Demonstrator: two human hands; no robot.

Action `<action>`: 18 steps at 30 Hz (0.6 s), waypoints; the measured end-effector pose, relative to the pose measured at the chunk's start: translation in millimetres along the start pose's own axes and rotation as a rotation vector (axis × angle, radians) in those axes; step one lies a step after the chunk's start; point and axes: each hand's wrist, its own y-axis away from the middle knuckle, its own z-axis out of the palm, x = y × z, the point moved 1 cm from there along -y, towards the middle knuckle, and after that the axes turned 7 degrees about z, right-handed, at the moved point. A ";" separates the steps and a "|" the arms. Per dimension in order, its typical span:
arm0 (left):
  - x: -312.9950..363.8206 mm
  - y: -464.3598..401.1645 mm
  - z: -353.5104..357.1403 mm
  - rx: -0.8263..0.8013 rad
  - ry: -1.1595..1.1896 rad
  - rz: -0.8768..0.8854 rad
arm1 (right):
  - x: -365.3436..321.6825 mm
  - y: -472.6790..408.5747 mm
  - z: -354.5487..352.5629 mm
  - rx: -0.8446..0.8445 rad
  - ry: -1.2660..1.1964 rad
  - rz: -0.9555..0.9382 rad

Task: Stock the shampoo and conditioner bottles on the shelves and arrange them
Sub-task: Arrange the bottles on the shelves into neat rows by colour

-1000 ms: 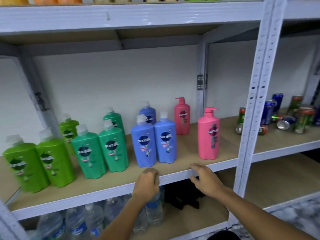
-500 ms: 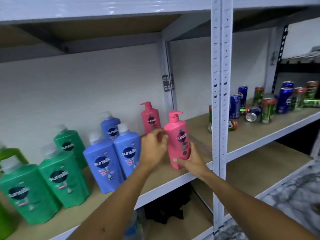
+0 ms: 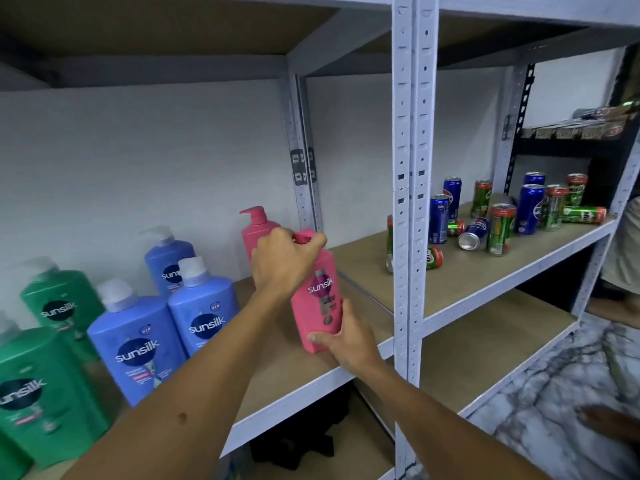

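A pink Sunsilk pump bottle [image 3: 318, 299] is tilted near the front of the middle shelf [image 3: 304, 386]. My left hand [image 3: 282, 263] grips its pump top, and my right hand [image 3: 341, 336] holds its lower end from below. A second pink bottle [image 3: 254, 230] stands behind, partly hidden by my left hand. To the left stand three blue Sunsilk bottles [image 3: 138, 341] and green Sunsilk bottles [image 3: 38, 393], the leftmost cut off by the frame.
A white perforated upright post [image 3: 412, 202] rises just right of the held bottle. Beyond it, several drink cans [image 3: 498, 226] stand or lie on the neighbouring shelf. A black bag [image 3: 298, 441] sits on the lower shelf. Marble-pattern floor lies at lower right.
My hands left the shelf's front edge and took hold of the front pink bottle. It now sits tilted, with my left hand over the pump. The view swung to the right.
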 end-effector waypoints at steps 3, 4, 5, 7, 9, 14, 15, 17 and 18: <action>-3.7 3.6 -5.3 -0.016 0.071 0.040 | -0.9 -2.5 -2.1 -0.031 -0.023 -0.006; -6.0 5.7 -5.9 -0.008 0.107 0.046 | -1.2 -3.0 -3.0 -0.042 -0.033 -0.003; -8.8 8.0 -6.7 0.003 0.144 0.036 | -1.4 -3.4 -3.7 -0.054 -0.043 0.002; -16.5 12.0 -6.8 0.020 0.232 0.018 | -0.3 -4.1 -4.2 -0.073 -0.061 0.011; -21.1 14.1 -6.2 0.014 0.329 0.020 | 0.9 -4.5 -4.4 -0.083 -0.074 0.010; -25.6 11.5 -4.6 -0.010 0.477 -0.049 | 0.4 -2.7 -5.2 -0.100 -0.100 0.009; -26.8 11.4 -3.9 -0.011 0.493 -0.060 | -0.2 -2.1 -5.3 -0.100 -0.103 0.004; -29.5 11.7 -1.1 0.010 0.525 -0.094 | -0.7 -1.1 -5.6 -0.102 -0.107 -0.006; -30.7 12.0 0.7 0.032 0.540 -0.116 | -0.9 -0.8 -5.9 -0.108 -0.110 -0.008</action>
